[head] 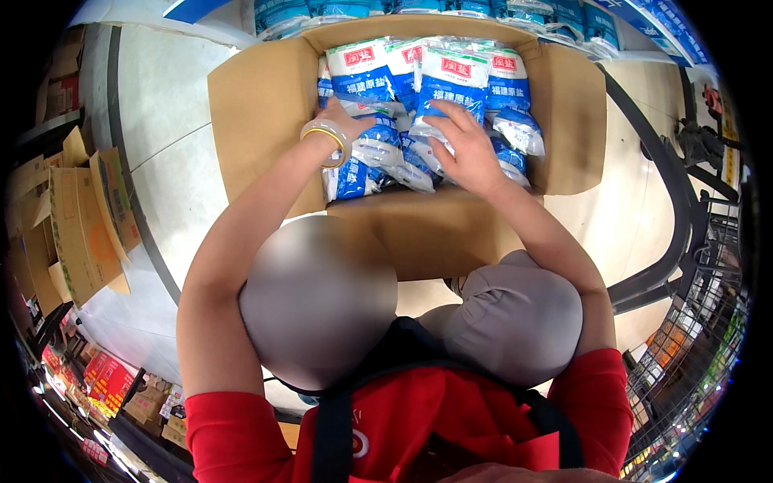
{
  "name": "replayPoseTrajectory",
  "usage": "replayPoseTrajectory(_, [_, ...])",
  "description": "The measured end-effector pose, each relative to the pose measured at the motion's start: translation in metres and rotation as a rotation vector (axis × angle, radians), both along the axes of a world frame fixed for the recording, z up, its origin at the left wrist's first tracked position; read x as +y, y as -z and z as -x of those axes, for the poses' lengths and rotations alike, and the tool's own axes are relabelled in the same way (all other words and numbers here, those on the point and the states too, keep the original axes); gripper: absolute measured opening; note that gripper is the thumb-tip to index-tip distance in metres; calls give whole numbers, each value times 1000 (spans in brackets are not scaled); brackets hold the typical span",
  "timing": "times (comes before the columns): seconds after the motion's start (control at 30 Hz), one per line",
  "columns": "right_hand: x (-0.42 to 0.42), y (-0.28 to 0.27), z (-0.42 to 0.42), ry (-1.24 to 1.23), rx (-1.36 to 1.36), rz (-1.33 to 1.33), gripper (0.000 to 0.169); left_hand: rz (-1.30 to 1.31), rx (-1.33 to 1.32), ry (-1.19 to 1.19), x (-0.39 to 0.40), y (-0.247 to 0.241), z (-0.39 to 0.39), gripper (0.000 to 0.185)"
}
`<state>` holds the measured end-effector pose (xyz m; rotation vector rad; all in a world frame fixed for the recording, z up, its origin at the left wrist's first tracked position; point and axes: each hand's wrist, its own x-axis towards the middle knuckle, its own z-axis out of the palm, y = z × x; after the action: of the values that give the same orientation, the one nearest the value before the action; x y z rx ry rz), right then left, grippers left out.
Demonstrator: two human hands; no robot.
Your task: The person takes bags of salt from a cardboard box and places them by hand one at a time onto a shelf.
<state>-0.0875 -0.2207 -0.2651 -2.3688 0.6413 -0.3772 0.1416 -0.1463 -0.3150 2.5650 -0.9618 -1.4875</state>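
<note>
An open cardboard carton (259, 121) stands before my knees, holding several blue-and-white plastic salt bags. Inside its left part, my left hand (344, 124) lies against a salt bag (377, 142), thumb over the bag's edge; its other fingertips are partly hidden among the bags. My right hand (468, 148) touches the lower part of another salt bag (456, 78), its fingers spread across the front. This bag lies on top of others, its printed face towards me. A pale bangle and a gold-coloured one circle my left wrist.
Teal packages (344, 9) line a display beyond the carton. To the left lie opened cardboard boxes (84, 223). A dark curved metal frame (670, 229) and a wire basket (694, 290) are at the right. The carton's flaps spread outwards, the near one reaching my knees (320, 302).
</note>
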Motion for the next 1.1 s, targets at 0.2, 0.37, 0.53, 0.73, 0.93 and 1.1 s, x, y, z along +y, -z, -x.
replayPoseTrajectory(0.2, [11, 11, 1, 29, 12, -361, 16, -176, 27, 69, -7, -23, 7, 103])
replayPoseTrajectory(0.37, [15, 17, 2, 77, 107, -574, 16, -83, -1, 174, 2, -30, 18, 91])
replayPoseTrajectory(0.53, [10, 27, 6, 171, 43, -884, 20, 217, 208, -83, 20, -14, 10, 52])
replayPoseTrajectory(0.73, [-12, -3, 1, 314, 75, -1535, 52, 529, 739, -295, 2, -78, 1, 33])
replayPoseTrajectory(0.93, [-21, -52, -9, 359, -451, -1675, 62, 723, 496, 276, -9, -143, 33, 44])
replayPoseTrajectory(1.1, [-23, -73, -4, 434, -426, -1457, 55, 666, 463, 67, -11, -125, 41, 60])
